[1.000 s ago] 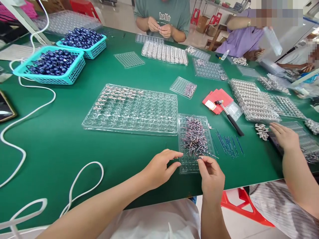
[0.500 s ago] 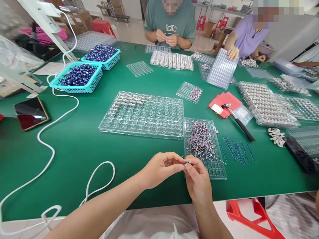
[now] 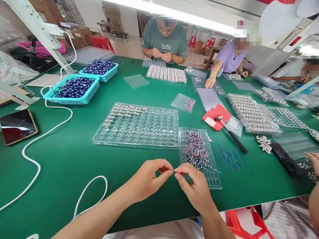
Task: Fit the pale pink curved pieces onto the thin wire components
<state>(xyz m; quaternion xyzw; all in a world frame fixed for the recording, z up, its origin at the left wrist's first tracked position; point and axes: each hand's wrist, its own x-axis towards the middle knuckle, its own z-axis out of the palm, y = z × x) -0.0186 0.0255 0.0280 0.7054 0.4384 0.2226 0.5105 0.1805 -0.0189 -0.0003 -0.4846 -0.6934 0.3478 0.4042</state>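
Just left of the near end of a small clear tray, my left hand and my right hand meet fingertip to fingertip. Both are closed in a pinch on a tiny thin wire-like piece, mostly covered by the fingers. Its exact kind is too small to make out. A heap of small parts with wire leads lies in that small tray, beyond my right hand. Farther off, a large clear tray has round pale pieces in its upper left cups.
Thin blue strips and a hammer lie to the right, beside red packets. Turquoise baskets of dark blue beads, a phone and a white cable are left. Co-workers sit across the table.
My hands have shifted left, away from the heap, and my right fingers have turned to face the left ones. The view tilted up. A co-worker lowered an upright tray flat onto the table.
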